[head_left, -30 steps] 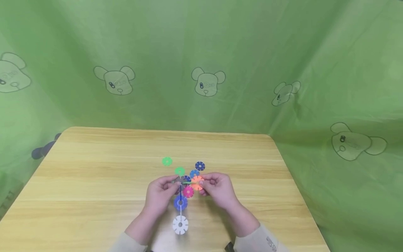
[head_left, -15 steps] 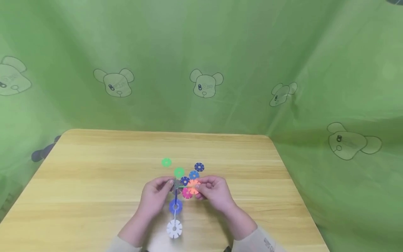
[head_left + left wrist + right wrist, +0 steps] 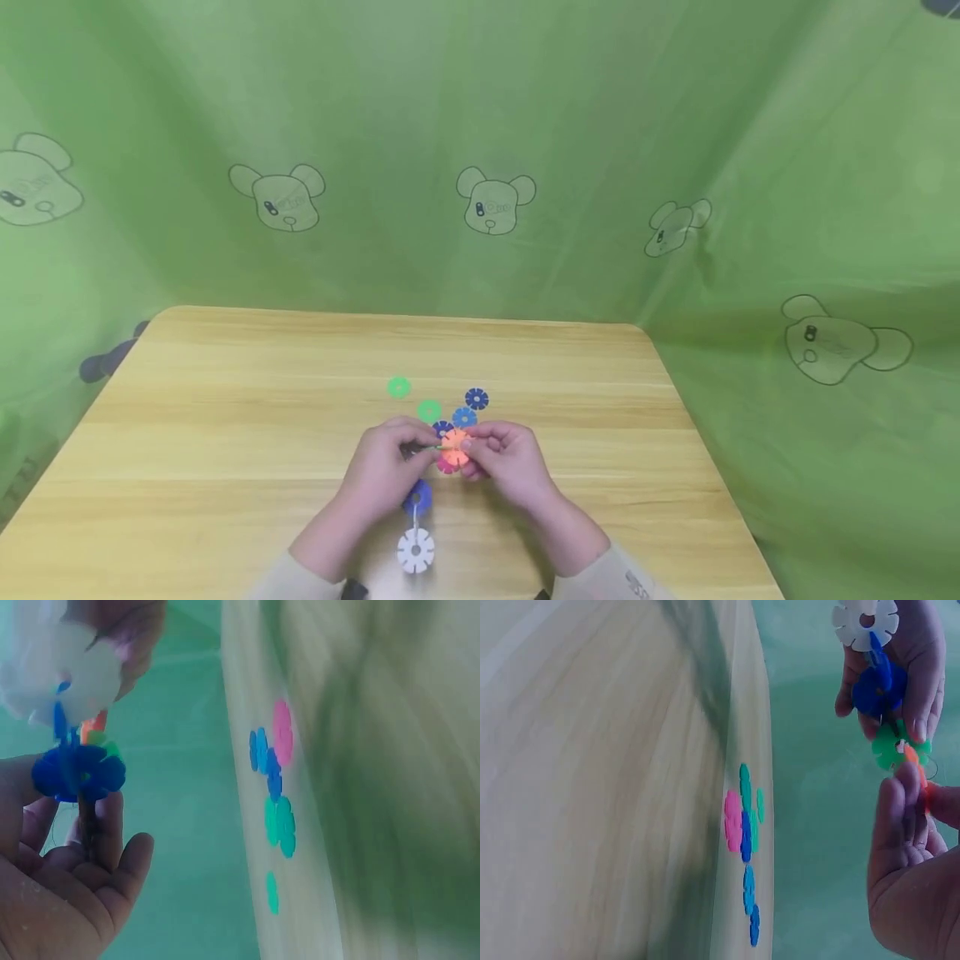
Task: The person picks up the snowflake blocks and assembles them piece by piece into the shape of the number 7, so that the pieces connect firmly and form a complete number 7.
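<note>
My right hand [image 3: 513,462] pinches an orange notched interlocking disc [image 3: 452,457] between thumb and fingers. With its thumb and fingers, my left hand [image 3: 390,467] grips a green interlocking disc [image 3: 885,750] at the edge. In the right wrist view the orange disc meets the green one at an angle; whether their slots are engaged is unclear. From the green disc a joined chain runs back toward me: a dark piece [image 3: 87,825] largely covered by the left hand, a blue disc [image 3: 424,500], then a white disc [image 3: 406,551] at the near end.
Several loose discs lie on the wooden table [image 3: 225,433] beyond the hands: green [image 3: 423,412], another green [image 3: 392,387], dark blue [image 3: 470,399], light blue [image 3: 458,418], and a pink disc [image 3: 446,467] partly behind the orange one. Green curtain [image 3: 375,250] surrounds the table.
My left hand has shifted its grip rightward from the dark disc to the green one, now covering the dark disc. The right hand keeps the orange disc, having drifted slightly left.
</note>
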### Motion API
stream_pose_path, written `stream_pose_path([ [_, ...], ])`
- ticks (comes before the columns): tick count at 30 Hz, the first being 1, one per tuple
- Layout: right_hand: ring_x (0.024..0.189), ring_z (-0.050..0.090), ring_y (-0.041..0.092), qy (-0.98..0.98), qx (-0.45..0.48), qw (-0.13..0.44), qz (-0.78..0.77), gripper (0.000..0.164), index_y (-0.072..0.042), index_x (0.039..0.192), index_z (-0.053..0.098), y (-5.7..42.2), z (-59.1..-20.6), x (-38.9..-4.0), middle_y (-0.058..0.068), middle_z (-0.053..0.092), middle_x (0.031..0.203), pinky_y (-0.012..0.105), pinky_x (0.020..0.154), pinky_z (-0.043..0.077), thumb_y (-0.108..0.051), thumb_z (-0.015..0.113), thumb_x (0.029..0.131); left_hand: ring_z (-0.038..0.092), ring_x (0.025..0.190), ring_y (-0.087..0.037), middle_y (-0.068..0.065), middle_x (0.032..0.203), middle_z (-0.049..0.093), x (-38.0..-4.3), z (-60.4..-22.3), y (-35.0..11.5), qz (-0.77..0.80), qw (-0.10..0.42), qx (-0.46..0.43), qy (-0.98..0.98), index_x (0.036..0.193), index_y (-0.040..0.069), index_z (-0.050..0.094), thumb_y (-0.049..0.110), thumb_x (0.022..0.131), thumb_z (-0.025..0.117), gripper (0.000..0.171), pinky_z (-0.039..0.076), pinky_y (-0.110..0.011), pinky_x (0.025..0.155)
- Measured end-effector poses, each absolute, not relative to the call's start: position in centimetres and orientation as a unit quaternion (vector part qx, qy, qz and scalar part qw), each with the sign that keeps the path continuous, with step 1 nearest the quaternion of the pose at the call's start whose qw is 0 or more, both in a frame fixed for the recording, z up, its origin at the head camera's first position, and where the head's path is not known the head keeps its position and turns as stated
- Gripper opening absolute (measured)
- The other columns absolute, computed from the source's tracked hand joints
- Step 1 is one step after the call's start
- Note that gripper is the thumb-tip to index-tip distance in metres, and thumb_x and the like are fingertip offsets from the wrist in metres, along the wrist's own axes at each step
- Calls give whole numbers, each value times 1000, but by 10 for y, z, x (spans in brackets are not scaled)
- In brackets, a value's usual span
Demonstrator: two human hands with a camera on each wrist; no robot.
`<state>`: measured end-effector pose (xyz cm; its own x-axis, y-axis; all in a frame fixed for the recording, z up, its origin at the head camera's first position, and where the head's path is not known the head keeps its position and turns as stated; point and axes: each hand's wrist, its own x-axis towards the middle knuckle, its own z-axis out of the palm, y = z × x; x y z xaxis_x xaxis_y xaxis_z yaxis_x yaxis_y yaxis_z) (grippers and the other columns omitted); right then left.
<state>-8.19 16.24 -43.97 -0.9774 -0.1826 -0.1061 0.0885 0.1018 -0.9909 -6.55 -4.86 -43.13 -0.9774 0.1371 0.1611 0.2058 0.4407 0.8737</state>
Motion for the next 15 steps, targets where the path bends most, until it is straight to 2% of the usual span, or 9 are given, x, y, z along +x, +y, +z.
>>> stream_pose_path([
  [3,72,72,25,764,-28,71,-640,20,10,114,71,167,-444,-89,20,75,90,39,69,66,-3,72,98,72,104,-23,-3,111,77,-68,-430,-54,-522,35,-78,-849,97,13,80,7,90,82,9,61,-42,95],
  [8,78,67,21,855,-58,26,-516,30,7,120,71,174,-449,-102,8,72,92,30,67,62,-10,79,95,73,105,-28,-8,114,78,-74,-428,-69,-530,48,-43,-845,99,9,80,7,92,81,8,62,-45,95],
  [10,80,65,17,891,-80,24,-447,38,6,124,70,174,-450,-104,4,71,94,28,68,61,-15,82,94,73,107,-29,-9,114,78,-75,-427,-73,-531,52,-33,-845,100,8,80,6,92,81,9,61,-46,95],
  [13,86,66,16,930,-106,36,-351,49,4,128,70,171,-455,-108,4,72,100,33,76,62,-26,84,92,73,108,-30,-9,114,78,-77,-427,-78,-530,55,-26,-846,101,8,80,6,92,82,10,61,-46,96],
  [15,85,65,17,944,-122,50,-302,55,3,129,70,169,-460,-110,6,70,99,39,78,61,-33,85,91,73,108,-30,-10,114,78,-77,-427,-79,-529,55,-26,-847,101,8,80,6,92,82,10,61,-46,96],
])
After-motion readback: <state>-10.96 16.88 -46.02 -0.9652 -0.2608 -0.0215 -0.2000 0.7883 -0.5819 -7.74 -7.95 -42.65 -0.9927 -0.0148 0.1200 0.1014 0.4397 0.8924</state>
